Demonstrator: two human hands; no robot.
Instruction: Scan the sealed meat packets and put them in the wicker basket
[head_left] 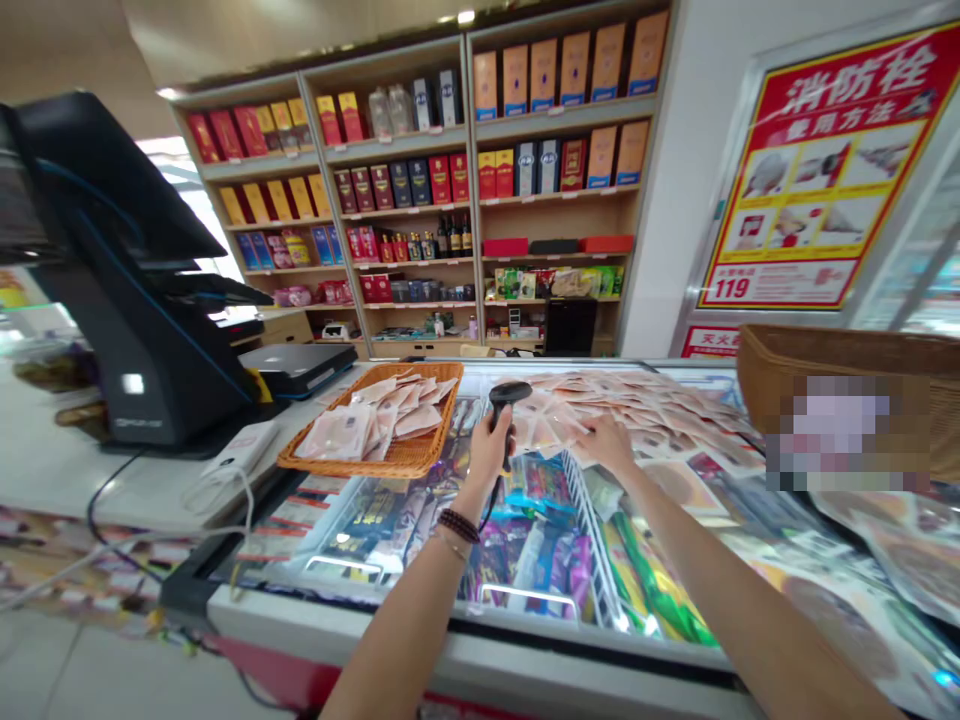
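Observation:
My left hand point(487, 450) is wrapped round the handle of a black barcode scanner point(511, 394), whose head points away to the right. To its right, my right hand point(607, 442) pinches a flat clear packet point(551, 422) by its edge, in front of the scanner. Many similar packets point(660, 405) lie spread over the glass top of a chest freezer point(352, 600), to the right and behind my hands. On the left, a wicker basket point(427, 458) holds several more of these packets. Colourful wrapped goods show through the glass below my hands.
A black checkout terminal point(150, 290) stands at the left on a white counter point(161, 490), with cables hanging near the freezer. A brown basket point(757, 370) sits at the right. Behind, shelves point(412, 135) carry boxes and bottles.

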